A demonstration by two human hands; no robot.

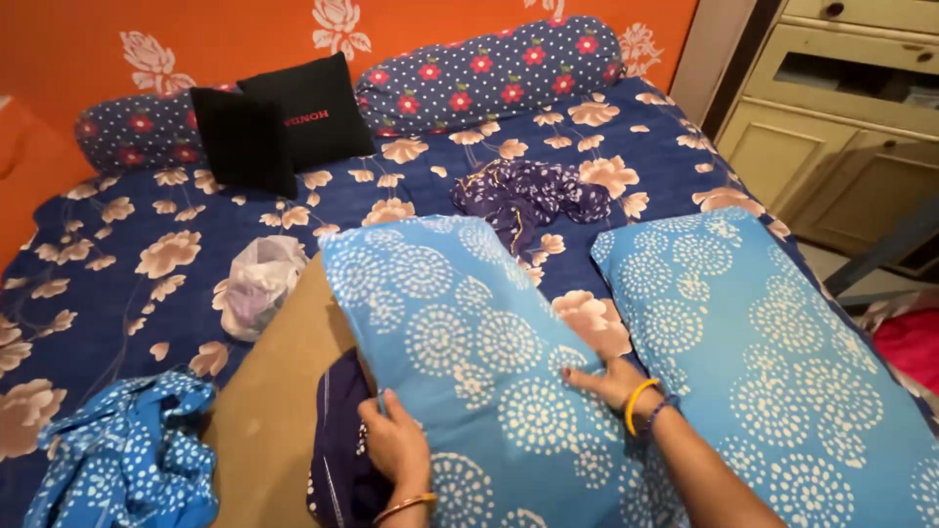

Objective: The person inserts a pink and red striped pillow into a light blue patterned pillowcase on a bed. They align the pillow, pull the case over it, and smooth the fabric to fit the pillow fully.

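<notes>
From the head camera we look down on a bed covered with a dark blue floral sheet (293, 210). Our left hand (396, 445) clamps the near left edge of a light blue pillow (460, 342) printed with white circles, fingers curled over its border. Our right hand (611, 379) lies flat and spread on the same pillow's right edge, pressing rather than gripping as far as we can tell. The pillow sits between the two hands, tilted up and reaching away from us toward the middle of the bed.

Just right of it lies a second pillow (773, 342) in the same print, close beside our right wrist. Under the held pillow's left side is a tan cushion (279, 391), with dark purple cloth (337, 460) near our left hand. Farther left, near us, is a crumpled blue dotted cloth (127, 450); beyond it, a pale bundle (259, 284). A purple garment (523, 196) lies past the pillows. At the far end, against the orange wall, are two dotted bolsters (489, 73) and two black cushions (269, 117).
</notes>
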